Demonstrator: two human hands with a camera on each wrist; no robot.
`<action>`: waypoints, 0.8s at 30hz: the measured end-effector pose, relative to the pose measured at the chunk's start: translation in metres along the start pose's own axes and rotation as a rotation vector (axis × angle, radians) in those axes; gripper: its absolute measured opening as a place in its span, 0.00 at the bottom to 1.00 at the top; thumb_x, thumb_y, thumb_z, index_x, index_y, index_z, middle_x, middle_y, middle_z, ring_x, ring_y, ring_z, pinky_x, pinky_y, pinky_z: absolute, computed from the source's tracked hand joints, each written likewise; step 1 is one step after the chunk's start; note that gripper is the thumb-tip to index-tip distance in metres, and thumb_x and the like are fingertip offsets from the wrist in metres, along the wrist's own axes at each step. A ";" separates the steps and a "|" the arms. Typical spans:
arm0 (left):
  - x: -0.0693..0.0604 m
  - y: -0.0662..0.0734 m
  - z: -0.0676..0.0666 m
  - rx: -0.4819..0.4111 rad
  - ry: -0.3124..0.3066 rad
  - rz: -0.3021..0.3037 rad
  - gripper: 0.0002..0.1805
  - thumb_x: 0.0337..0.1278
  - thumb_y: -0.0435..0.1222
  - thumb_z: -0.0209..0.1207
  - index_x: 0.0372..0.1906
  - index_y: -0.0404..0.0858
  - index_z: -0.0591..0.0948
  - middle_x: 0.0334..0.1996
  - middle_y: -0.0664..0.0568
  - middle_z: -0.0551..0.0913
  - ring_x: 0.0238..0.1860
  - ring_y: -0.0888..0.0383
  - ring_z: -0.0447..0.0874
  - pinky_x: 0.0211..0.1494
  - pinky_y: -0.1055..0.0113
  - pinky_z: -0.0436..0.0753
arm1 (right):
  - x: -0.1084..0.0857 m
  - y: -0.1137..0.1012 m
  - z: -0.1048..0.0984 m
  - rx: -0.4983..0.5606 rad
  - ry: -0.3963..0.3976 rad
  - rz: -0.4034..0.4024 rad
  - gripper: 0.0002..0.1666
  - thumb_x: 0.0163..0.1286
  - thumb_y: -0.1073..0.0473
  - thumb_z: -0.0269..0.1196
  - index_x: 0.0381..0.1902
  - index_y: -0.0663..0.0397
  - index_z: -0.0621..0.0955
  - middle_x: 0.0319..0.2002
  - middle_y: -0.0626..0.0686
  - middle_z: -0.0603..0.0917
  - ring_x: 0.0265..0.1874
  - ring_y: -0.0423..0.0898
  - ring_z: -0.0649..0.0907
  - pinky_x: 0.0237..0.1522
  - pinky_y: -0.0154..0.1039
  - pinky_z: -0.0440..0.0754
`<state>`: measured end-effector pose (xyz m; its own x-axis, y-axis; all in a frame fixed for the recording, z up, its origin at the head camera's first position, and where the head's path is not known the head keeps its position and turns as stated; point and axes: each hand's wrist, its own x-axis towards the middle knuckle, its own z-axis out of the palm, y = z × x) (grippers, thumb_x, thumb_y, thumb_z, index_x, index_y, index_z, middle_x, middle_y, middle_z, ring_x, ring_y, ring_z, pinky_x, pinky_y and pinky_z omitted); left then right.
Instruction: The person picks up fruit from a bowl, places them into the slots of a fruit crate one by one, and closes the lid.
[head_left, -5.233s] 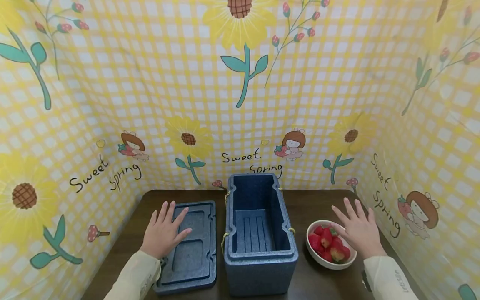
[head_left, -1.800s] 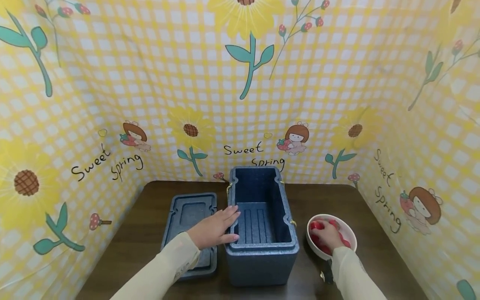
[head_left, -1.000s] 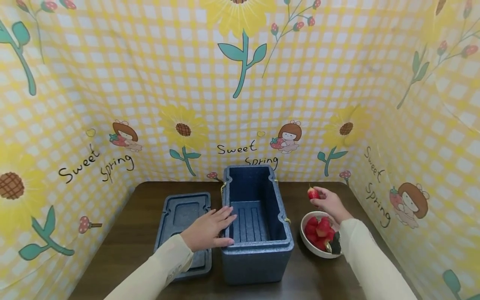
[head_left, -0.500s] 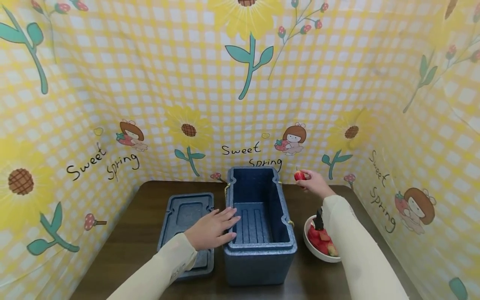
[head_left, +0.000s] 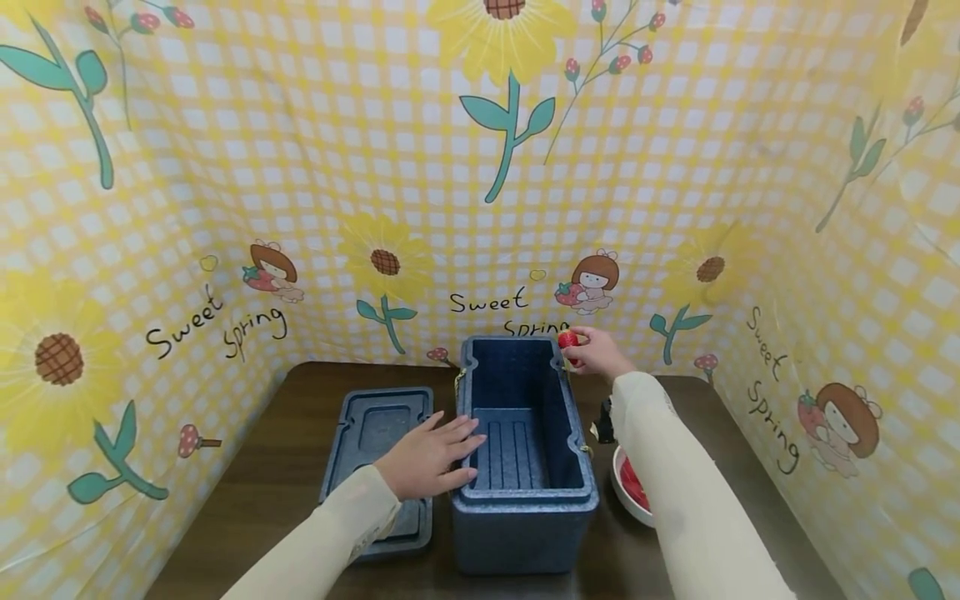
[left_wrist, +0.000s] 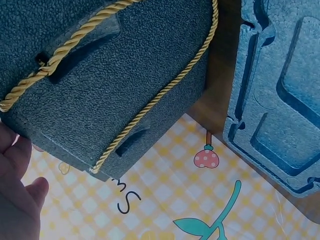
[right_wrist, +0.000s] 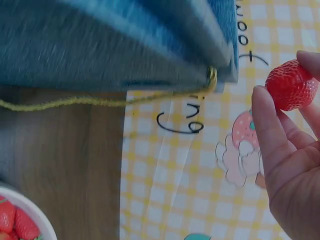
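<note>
A strawberry (right_wrist: pixel 291 86) is pinched between the fingertips and thumb of my right hand (head_left: pixel 598 353), at the far right corner of a blue foam box (head_left: pixel 525 533). The box stands lidless on the table, with ridges on its inner floor and yellow rope at its sides. My left hand (head_left: pixel 426 457) rests on the box's left rim with its fingers spread, and part of it shows at the edge of the left wrist view. Right of the box, a white bowl (head_left: pixel 628 504) of strawberries is partly hidden by my right sleeve.
Left of the box a matching blue lid (head_left: pixel 401 533) lies on the dark wooden table (head_left: pixel 255 483), partly under my left arm. A yellow checked cloth (head_left: pixel 360 125) with flower prints surrounds the table at the back and sides.
My right hand took a strawberry from the bowl, lifted it, and moved left with it to the box's far corner. Earlier my left hand went from above the lid to the box's rim.
</note>
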<state>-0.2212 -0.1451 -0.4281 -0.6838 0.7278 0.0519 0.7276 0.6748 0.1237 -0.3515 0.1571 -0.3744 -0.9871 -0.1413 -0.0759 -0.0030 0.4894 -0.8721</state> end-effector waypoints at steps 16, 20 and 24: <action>0.003 -0.002 0.002 -0.027 -0.013 -0.004 0.30 0.69 0.52 0.45 0.68 0.41 0.70 0.70 0.46 0.64 0.71 0.51 0.58 0.70 0.48 0.58 | 0.013 -0.032 0.048 -0.021 -0.055 -0.025 0.34 0.66 0.62 0.62 0.69 0.61 0.66 0.55 0.67 0.77 0.28 0.48 0.81 0.34 0.39 0.84; 0.002 -0.002 0.001 -0.036 -0.015 -0.008 0.29 0.69 0.52 0.46 0.68 0.42 0.70 0.70 0.46 0.64 0.71 0.51 0.59 0.70 0.48 0.58 | 0.014 -0.028 0.057 -0.009 -0.045 -0.002 0.34 0.66 0.62 0.62 0.69 0.61 0.67 0.52 0.66 0.78 0.29 0.51 0.82 0.33 0.37 0.84; 0.002 -0.003 0.001 -0.035 -0.017 -0.014 0.29 0.69 0.52 0.46 0.68 0.42 0.70 0.70 0.46 0.64 0.71 0.51 0.58 0.70 0.48 0.58 | 0.014 -0.023 0.066 0.003 -0.042 0.017 0.34 0.66 0.63 0.63 0.68 0.62 0.67 0.50 0.66 0.79 0.26 0.48 0.80 0.33 0.37 0.84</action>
<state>-0.2246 -0.1450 -0.4294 -0.6924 0.7208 0.0327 0.7156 0.6802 0.1591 -0.3544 0.0872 -0.3870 -0.9794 -0.1688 -0.1109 0.0144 0.4894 -0.8720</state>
